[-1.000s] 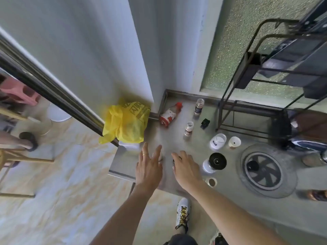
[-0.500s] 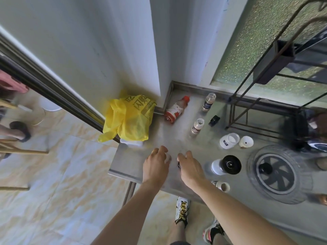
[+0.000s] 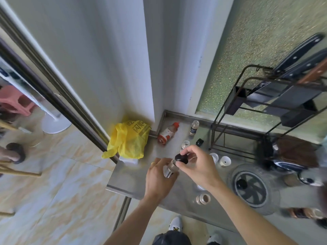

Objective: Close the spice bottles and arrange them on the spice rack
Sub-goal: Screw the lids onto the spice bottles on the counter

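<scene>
My left hand [image 3: 159, 175] grips a small clear spice bottle [image 3: 169, 168] above the steel counter [image 3: 123, 179]. My right hand [image 3: 196, 165] pinches a black cap [image 3: 181, 158] on the bottle's mouth. Behind them stand an open bottle [image 3: 185, 145] and a second small bottle [image 3: 194, 127]. A red-capped bottle [image 3: 168, 133] lies on its side near the wall. A small black cap [image 3: 199, 142], two white lids [image 3: 225, 161] and a short open jar [image 3: 203, 199] sit on the counter. The black wire spice rack [image 3: 244, 110] stands at the right.
A yellow plastic bag [image 3: 129, 140] lies at the counter's left corner. A round sink drain [image 3: 251, 187] is set into the counter at the right. Knives [image 3: 300, 55] stick out of the rack's top. Below the counter edge I see tiled floor and my shoes.
Both hands lay flat on the counter before. Now the left hand has lifted a spice bottle and the right hand has set a black cap on it. The view has tilted upward.
</scene>
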`<state>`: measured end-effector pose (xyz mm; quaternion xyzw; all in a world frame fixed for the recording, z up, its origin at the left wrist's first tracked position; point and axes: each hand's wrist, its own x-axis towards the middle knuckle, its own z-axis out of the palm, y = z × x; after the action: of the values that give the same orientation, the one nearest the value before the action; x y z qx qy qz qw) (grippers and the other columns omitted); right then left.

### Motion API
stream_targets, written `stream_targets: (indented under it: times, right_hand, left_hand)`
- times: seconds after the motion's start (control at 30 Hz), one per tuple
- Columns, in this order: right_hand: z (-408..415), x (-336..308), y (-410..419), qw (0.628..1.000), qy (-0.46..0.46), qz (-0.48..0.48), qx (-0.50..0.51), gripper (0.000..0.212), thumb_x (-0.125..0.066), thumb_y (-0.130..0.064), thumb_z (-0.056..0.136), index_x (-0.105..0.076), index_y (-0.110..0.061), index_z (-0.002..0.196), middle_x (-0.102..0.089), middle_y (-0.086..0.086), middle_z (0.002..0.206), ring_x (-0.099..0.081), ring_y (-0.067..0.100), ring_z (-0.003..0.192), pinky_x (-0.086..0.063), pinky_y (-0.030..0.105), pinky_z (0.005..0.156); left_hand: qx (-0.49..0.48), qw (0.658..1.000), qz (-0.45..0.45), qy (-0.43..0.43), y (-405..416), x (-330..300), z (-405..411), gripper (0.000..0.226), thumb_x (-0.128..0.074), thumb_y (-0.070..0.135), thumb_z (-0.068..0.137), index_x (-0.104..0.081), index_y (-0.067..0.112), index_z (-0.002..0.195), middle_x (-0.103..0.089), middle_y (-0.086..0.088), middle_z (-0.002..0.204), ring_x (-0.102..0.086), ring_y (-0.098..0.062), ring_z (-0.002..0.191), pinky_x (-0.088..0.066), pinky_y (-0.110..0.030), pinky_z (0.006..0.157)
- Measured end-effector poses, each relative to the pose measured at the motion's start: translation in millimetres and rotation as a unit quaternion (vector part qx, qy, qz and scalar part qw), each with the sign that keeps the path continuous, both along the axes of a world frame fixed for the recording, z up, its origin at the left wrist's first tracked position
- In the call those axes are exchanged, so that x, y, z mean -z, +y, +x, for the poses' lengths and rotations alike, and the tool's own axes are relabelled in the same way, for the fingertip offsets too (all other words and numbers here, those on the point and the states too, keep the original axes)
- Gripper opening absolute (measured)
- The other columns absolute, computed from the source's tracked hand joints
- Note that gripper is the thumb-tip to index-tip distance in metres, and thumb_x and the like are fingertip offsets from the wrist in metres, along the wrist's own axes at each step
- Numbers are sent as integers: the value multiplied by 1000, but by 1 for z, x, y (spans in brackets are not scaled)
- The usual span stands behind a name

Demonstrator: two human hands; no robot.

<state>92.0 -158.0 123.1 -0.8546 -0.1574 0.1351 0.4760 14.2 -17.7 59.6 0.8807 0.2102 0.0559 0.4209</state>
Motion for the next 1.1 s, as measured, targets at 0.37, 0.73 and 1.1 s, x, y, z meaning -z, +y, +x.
stream_targets:
  times: [0.37, 0.73, 1.1]
  right_hand:
    - [26, -37, -30, 977, -60, -89, -186, 46, -77, -5, 76, -65, -33, 112, -66, -10, 114, -67, 9, 106, -56, 36, 95]
    - [21, -72, -38, 933, -116, -275, -201, 46, -66, -60, 78, -60, -30, 112, -73, -10, 89, -67, 11, 78, -55, 34, 76]
    - [13, -73, -47, 937, -74, -283, -194, 49, -60, -64, 80, -55, -38, 121, -70, -11, 92, -66, 14, 82, -55, 37, 77]
  left_hand:
    - [46, 992, -9, -118, -17, -40, 1, 39, -81, 30, 72, -65, 28, 108, -70, 14, 99, -66, -4, 92, -56, -32, 82]
    - [101, 986, 34, -131, -23, -49, -4, 34, -81, 28, 79, -67, 24, 110, -65, 13, 101, -60, 1, 84, -39, -4, 75]
    - [113, 984, 24, -139, -27, -50, -9, 37, -82, 27, 77, -68, 23, 111, -65, 12, 102, -62, -2, 87, -41, -5, 78]
